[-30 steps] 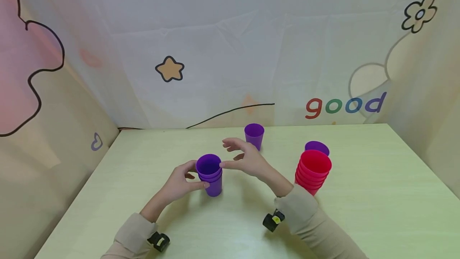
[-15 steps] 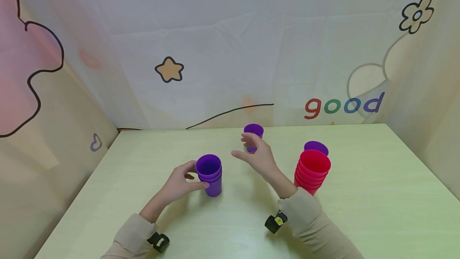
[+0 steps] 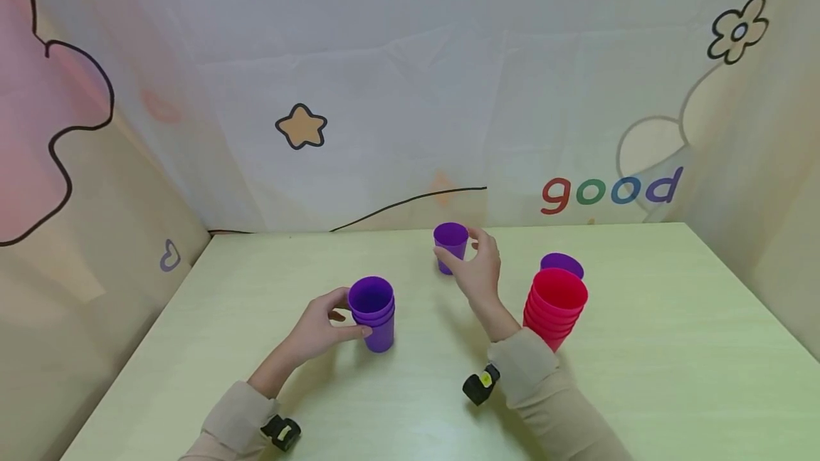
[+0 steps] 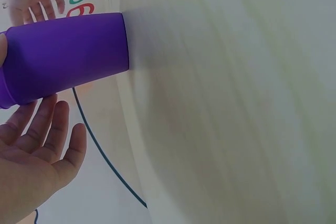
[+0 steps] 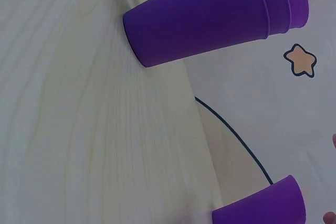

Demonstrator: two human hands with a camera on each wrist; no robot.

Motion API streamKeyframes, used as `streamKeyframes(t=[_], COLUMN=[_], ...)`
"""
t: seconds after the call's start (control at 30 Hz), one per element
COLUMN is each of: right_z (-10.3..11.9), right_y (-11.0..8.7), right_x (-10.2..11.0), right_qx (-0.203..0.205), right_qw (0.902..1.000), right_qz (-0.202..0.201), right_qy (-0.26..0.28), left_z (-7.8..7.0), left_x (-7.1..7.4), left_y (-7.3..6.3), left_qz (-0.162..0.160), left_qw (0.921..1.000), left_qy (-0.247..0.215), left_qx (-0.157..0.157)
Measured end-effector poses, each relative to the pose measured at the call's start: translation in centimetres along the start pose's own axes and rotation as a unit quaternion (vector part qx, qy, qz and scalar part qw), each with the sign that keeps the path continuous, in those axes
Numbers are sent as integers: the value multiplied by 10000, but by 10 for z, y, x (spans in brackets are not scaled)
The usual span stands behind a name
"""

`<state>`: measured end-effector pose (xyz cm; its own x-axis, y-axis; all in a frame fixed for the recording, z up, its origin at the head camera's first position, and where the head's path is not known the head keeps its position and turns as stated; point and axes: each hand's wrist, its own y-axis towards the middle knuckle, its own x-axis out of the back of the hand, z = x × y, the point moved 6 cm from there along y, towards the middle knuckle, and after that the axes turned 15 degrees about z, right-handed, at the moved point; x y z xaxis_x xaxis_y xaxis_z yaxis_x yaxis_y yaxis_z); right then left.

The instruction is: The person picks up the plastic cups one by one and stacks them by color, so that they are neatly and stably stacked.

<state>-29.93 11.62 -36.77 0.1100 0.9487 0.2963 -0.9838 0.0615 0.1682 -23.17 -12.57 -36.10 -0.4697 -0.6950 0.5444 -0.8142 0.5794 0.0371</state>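
My left hand (image 3: pixel 320 326) grips a nested stack of purple cups (image 3: pixel 382 336), thumb on the near side. The stack stands upright on the table, and in the left wrist view its purple wall (image 4: pixel 68 53) fills the left part. At the table's back a single purple cup (image 3: pixel 457 249) stands upright. My right hand (image 3: pixel 477 276) is spread around that cup, thumb across its front and fingers by the right of its rim. In the right wrist view, fingertips (image 5: pixel 329 217) show at the edge, apart from the cup (image 5: pixel 268 205).
To the right stands a nested stack of red cups (image 3: pixel 554 311), with another purple cup (image 3: pixel 562 262) partly hidden behind it. A printed cloth backdrop (image 3: pixel 384 105) rises along the back edge of the pale table (image 3: pixel 673 347).
My right hand has moved from beside the purple stack back and right to the single cup, coming round it. My left hand keeps its grip on the stack in place.
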Motion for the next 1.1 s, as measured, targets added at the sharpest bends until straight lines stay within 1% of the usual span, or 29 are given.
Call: streamKeyframes(t=[0.17,0.3,0.63,0.9,1.1], right_z=[-11,-18,-32,-39,-41], right_y=[10,16,23,28,30], right_x=[-5,-10,-16,-18,-18], right_qx=[-137,-329,-687,-815,-815], right_qw=[9996,9990,9971,9960,9960], right_qz=[-214,-247,-256,-306,-296], right_qy=[98,195,184,177,212], left_z=[1,2,2,0,0], left_x=[1,2,0,1,1], left_y=[-1,-2,-1,-1,0], left_qz=[-9,-39,-29,-7,7], left_qw=[10000,10000,10000,10000,10000], left_qy=[4,15,-5,-18,-6], left_qx=[26,49,-2,-28,-64])
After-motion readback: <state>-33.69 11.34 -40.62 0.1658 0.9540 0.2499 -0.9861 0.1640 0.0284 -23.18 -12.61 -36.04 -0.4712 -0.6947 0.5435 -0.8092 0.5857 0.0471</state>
